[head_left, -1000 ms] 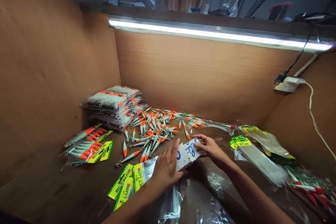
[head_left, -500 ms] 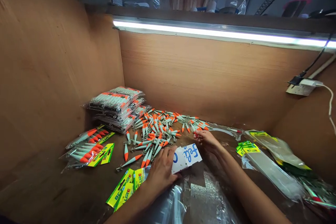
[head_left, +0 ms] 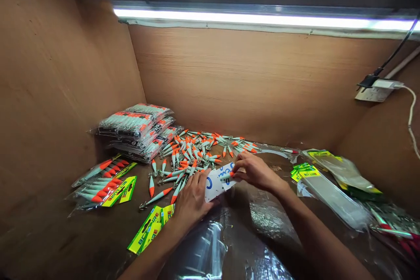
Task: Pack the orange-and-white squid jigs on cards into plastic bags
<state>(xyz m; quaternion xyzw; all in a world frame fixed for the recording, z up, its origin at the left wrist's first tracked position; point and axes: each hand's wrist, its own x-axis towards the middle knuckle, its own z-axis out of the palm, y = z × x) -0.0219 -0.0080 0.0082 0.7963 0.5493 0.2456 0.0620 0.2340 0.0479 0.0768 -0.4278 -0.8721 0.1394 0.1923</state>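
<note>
My left hand (head_left: 195, 194) is closed on a white card (head_left: 215, 186) with blue handwriting, which it holds tilted above the table. Between the fingers of my right hand (head_left: 251, 169) is a fishing lure (head_left: 227, 176), pale with an orange end, lying over the card's right part. Behind both hands spreads a loose pile of similar lures (head_left: 188, 151), pale with orange ends and metal hooks. Yellow-green header cards (head_left: 146, 229) lie left of my left forearm. Clear plastic bags (head_left: 210, 249) are on the table just below my hands.
Bagged lures are stacked (head_left: 131, 129) at the back left, with filled packets (head_left: 98, 188) in front. On the right lie empty clear sleeves (head_left: 334, 199) and header cards (head_left: 305, 170). A lit tube lamp (head_left: 246, 19) and a power socket (head_left: 374, 92) are on the walls.
My right hand has come from the edge of the lure pile to the card, bringing a lure over it. The view has tipped downward and my left hand still grips the card.
</note>
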